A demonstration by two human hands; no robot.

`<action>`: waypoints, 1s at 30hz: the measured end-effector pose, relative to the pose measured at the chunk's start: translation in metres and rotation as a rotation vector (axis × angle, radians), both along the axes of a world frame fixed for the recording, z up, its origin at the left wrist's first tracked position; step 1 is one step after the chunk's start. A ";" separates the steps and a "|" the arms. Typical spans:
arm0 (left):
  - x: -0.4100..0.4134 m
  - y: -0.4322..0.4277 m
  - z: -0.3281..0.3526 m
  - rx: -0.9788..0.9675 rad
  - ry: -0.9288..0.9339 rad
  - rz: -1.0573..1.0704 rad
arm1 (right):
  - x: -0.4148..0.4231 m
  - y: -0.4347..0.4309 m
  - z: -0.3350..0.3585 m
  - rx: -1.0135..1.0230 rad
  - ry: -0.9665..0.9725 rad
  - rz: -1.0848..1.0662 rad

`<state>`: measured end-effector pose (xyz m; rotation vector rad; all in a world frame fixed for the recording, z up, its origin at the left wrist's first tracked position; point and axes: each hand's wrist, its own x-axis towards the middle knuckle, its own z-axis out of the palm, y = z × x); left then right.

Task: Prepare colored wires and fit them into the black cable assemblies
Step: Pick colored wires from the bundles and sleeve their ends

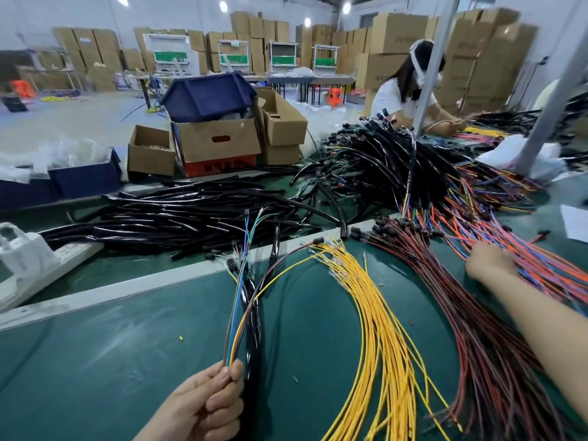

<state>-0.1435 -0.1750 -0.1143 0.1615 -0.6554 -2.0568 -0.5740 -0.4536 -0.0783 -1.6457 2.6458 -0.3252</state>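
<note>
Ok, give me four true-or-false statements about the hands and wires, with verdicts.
1. The left hand grips a bundle of mixed wires. True.
2. The right hand holds the yellow wires. False: it is on the orange wires; the yellow ones lie loose on the mat.
3. The black tubes are piled beyond the yellow wires. True.
4. Nobody else is working here. False: a second person works at the far end.

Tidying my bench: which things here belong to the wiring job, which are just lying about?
Job: multicoloured wires in left hand; yellow wire bundle; red wire bundle; orange-blue wires under right hand; black tubing pile.
Lying about: white power strip; brown cardboard boxes; blue plastic bin.
</note>
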 end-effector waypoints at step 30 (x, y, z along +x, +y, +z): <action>-0.001 0.007 0.005 0.035 -0.082 0.092 | 0.018 0.001 0.096 0.070 -0.068 0.123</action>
